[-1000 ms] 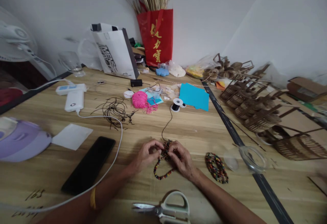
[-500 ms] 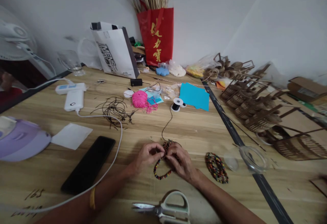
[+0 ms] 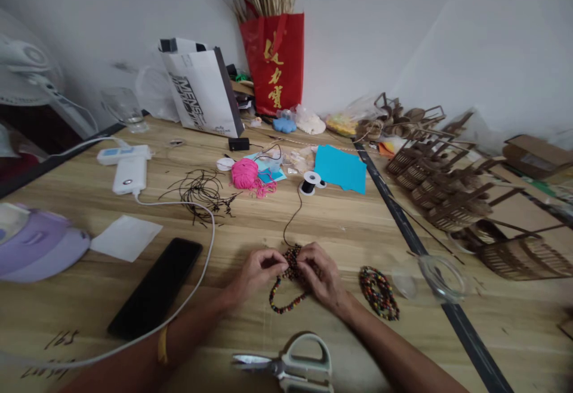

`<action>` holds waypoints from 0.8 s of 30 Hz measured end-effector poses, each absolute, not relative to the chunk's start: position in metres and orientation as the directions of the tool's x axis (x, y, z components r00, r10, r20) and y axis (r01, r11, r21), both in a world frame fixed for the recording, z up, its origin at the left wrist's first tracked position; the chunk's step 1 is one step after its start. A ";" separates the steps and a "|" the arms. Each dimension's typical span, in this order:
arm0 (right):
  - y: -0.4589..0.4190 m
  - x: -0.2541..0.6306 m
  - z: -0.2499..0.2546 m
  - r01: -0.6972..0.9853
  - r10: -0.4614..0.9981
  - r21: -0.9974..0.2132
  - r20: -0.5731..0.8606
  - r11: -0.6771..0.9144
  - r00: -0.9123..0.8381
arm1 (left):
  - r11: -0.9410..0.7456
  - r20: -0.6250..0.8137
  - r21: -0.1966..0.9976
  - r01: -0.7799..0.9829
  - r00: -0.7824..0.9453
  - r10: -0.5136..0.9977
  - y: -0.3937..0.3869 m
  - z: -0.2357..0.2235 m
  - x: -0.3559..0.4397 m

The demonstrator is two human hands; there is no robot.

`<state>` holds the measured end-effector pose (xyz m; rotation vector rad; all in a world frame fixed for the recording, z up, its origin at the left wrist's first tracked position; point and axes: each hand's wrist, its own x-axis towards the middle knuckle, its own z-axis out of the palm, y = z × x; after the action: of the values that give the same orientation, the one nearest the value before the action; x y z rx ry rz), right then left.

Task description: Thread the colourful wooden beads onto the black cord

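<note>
A string of small multicoloured beads [image 3: 286,309] lies looped and bunched on the table between my hands. My left hand [image 3: 258,269] is closed in a pinch, thumb and forefinger meeting at the left edge of the beads. Opposite it, my right hand [image 3: 321,276] pinches at the right side of the same beaded cord and covers part of it. The exact bit between the fingertips is too small to see. Thin black cord [image 3: 292,218] runs from the beads to a white spool [image 3: 308,184]. Scissors [image 3: 290,364] lie nearer me, blades pointing left.
A coiled bead string [image 3: 379,292] lies right of my hands. To the left are a black phone [image 3: 156,288], a white cable [image 3: 206,261] and black cord pieces [image 3: 199,193]. Pink yarn [image 3: 245,173] and a blue sheet [image 3: 341,169] lie behind; woven baskets [image 3: 452,202] stand right.
My fingertips have drawn slightly apart, the right hand shifting a little up and to the right. More of the bead bunch shows between them.
</note>
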<state>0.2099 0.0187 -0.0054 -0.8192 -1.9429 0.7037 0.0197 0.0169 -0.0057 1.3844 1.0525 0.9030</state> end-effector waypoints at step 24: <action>0.029 0.221 -0.010 0.671 0.803 -0.451 0.233 0.588 -0.548 | 0.094 -0.119 0.988 0.120 0.218 0.969 0.022 -0.011 0.020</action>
<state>0.2214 0.0294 -0.0096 -1.1826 -2.4049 0.4353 0.0198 0.0219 -0.0106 1.3064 1.1664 0.9102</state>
